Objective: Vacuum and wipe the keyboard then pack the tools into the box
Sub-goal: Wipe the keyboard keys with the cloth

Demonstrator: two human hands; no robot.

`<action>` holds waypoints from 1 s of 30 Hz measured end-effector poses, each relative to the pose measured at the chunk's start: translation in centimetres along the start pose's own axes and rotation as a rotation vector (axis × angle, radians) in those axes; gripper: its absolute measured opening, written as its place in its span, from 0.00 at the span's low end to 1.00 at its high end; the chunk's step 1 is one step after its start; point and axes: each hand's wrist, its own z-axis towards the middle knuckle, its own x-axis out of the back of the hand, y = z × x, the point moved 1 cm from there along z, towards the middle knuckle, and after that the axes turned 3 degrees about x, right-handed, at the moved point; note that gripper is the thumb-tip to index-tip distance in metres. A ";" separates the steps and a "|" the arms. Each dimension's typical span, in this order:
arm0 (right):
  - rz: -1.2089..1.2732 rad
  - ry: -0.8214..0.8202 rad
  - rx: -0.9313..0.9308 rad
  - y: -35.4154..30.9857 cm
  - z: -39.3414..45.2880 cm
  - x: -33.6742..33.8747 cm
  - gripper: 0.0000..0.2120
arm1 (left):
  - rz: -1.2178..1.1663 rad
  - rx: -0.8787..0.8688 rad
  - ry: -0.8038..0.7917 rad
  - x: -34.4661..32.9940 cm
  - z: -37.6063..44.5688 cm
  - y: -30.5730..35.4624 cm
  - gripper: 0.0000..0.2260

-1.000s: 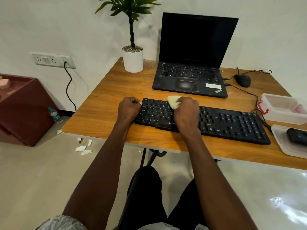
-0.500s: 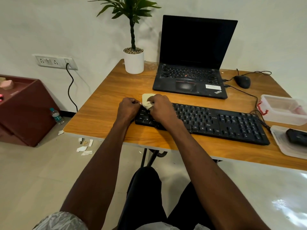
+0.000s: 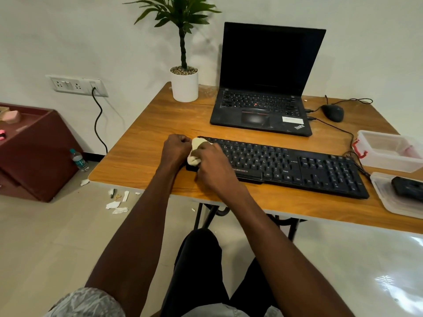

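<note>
My right hand [image 3: 214,167] gripping the cloth [image 3: 195,152] on the keyboard [image 3: 286,165] left end, my left hand [image 3: 175,148] fisted against that end, laptop [image 3: 263,106] behind, open box [image 3: 389,151] and mouse [image 3: 333,112] to the right on the surface [image 3: 142,143].

Right hand [image 3: 211,164] with cloth [image 3: 196,150] now at keyboard's [image 3: 297,167] left end, from mid-keys.

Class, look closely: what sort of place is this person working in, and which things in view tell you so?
Probably a small office or home study. A wooden desk against the wall holds an open laptop, a separate keyboard and a wired mouse.
</note>
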 end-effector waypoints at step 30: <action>-0.047 0.213 -0.409 6.1 -7.2 4.2 0.19 | 0.185 -0.063 0.141 -1.4 -1.6 1.1 0.08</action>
